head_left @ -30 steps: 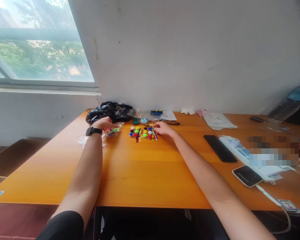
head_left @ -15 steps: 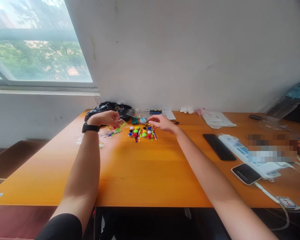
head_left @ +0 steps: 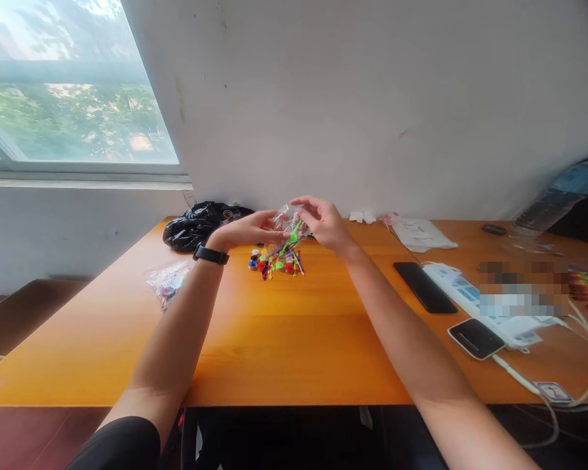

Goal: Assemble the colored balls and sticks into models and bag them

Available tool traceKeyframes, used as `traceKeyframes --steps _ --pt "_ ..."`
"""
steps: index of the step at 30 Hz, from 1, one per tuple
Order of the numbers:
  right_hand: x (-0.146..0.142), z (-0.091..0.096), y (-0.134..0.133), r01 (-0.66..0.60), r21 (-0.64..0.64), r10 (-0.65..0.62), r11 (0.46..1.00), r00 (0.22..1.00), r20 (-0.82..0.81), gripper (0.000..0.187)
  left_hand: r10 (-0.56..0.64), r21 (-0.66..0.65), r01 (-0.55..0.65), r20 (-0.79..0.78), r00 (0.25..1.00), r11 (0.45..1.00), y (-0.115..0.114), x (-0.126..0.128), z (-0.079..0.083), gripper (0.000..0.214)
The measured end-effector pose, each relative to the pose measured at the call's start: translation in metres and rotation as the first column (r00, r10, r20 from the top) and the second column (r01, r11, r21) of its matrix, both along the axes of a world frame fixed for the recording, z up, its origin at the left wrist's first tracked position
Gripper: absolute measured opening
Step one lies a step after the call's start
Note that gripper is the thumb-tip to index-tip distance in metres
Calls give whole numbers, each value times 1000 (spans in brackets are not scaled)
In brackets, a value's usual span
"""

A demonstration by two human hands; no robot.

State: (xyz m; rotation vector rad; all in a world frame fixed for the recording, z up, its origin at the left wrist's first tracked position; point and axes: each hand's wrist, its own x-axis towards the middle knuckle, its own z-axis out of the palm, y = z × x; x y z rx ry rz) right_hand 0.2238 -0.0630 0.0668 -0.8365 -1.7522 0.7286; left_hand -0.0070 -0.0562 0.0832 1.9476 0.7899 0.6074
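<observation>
A clear plastic bag (head_left: 287,219) with bright green and other coloured pieces in it is held up between my two hands. My left hand (head_left: 249,230), with a black band on its wrist, grips the bag's left side. The fingers of my right hand (head_left: 322,222) are closed on its upper right edge. A green piece (head_left: 292,239) shows through the plastic. Below the bag on the table lie small round pots with coloured lids (head_left: 255,262) and several thin coloured sticks (head_left: 298,261), partly hidden by the bag.
A second clear bag (head_left: 167,282) lies beside my left forearm. Behind it sits a black plastic bag (head_left: 200,222). To the right are a black phone (head_left: 424,287), a white power strip (head_left: 455,287), a white device (head_left: 476,338) with a cable, and papers (head_left: 421,233) near the wall.
My left hand has moved right, bringing the clear bag from the left over the pots. My right hand has risen slightly and now grips the bag too.
</observation>
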Motion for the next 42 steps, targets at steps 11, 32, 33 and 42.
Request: traceKeyframes --steps 11,32,33,42 --pt "38 17 1 29 -98 -11 995 983 186 35 -363 -247 338 -60 930 908 4 23 -19 36" --pt "83 -24 25 -140 -744 623 653 659 422 47 -21 70 22 -11 1000 997 11 70 -55 50" --pt "86 -24 25 -144 -737 609 660 677 413 47 3 91 -3 0 1000 996 12 71 -57 54" --pt "116 -10 16 -155 -704 571 693 714 405 49 -30 -32 30 -7 1000 999 9 73 -54 24"
